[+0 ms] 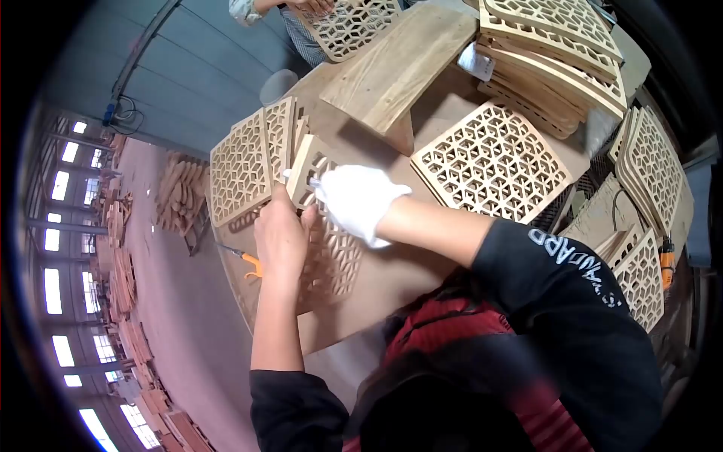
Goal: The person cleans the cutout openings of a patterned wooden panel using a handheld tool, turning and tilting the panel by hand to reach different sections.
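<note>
My bare left hand (283,235) grips the edge of a wooden lattice panel (337,260), which stands tilted on the work table. In a white glove, my right hand (360,200) is closed over the panel's upper part, beside its pale solid edge strip (301,162). A small greyish tip (315,183) pokes out from the glove towards my left hand; the rest of it is hidden. Left of my left wrist lies an orange-handled tool (252,264) with a thin dark shaft.
Lattice panels (242,169) lean at the table's left edge. Another stacked lattice panel (497,162) lies right of centre, near a raised wooden board (407,64). Tall panel stacks (553,53) stand at back right. Across the table, another person's hand (312,6) holds a panel.
</note>
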### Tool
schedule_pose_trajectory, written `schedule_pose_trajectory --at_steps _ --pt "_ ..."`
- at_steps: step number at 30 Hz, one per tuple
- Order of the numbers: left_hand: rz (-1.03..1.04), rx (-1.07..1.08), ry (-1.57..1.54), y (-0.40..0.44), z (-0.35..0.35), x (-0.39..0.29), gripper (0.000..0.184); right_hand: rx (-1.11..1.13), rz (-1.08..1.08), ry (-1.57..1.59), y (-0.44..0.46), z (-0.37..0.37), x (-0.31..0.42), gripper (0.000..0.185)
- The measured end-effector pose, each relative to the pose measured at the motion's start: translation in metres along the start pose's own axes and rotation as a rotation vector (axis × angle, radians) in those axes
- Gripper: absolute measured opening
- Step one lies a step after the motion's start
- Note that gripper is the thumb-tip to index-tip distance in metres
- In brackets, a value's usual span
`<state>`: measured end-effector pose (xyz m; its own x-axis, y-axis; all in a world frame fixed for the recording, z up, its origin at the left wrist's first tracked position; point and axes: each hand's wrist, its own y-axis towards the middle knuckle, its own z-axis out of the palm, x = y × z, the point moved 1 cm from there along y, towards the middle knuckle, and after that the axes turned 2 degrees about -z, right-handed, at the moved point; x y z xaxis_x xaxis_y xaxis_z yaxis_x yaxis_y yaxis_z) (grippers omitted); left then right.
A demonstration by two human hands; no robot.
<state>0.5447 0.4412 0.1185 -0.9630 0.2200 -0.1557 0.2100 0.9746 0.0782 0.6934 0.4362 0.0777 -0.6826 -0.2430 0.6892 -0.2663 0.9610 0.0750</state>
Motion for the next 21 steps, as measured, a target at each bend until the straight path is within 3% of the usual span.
schedule_pose_trajectory --at_steps 3,5,6,9,11,13,15,18,21 --pt "-0.064 0.064 -0.008 0.011 -0.005 0.008 0.034 0.091 0.069 0.075 -0.049 -0.019 -0.013 0.034" --pt "-0.082 0.05 -0.11 0.021 -0.004 0.026 0.032 0.355 0.153 0.046 -0.079 -0.003 -0.053 0.037" --pt "-0.112 0.082 -0.205 0.022 -0.004 0.032 0.031 0.344 0.19 0.039 -0.092 0.011 -0.076 0.038" --pt "-0.053 0.084 -0.273 0.027 -0.006 0.042 0.032 0.03 0.106 0.061 -0.116 0.022 -0.122 0.038" --pt "-0.158 0.128 -0.442 0.021 -0.012 0.05 0.031 -0.002 0.344 0.348 -0.12 0.014 -0.136 0.035" --pt "-0.176 0.038 -0.453 0.012 -0.021 0.062 0.032 -0.032 0.56 0.676 -0.126 0.013 -0.141 0.028" --pt "-0.208 -0.06 -0.572 0.006 -0.016 0.107 0.032 -0.141 0.566 0.875 -0.133 0.016 -0.138 0.027" --pt "-0.33 -0.199 -0.842 -0.019 -0.03 0.102 0.03 -0.146 0.597 0.919 -0.129 0.026 -0.14 0.025" --pt "-0.402 -0.232 -1.028 -0.039 -0.039 0.11 0.033 -0.34 0.44 1.251 -0.11 0.052 -0.144 0.025"
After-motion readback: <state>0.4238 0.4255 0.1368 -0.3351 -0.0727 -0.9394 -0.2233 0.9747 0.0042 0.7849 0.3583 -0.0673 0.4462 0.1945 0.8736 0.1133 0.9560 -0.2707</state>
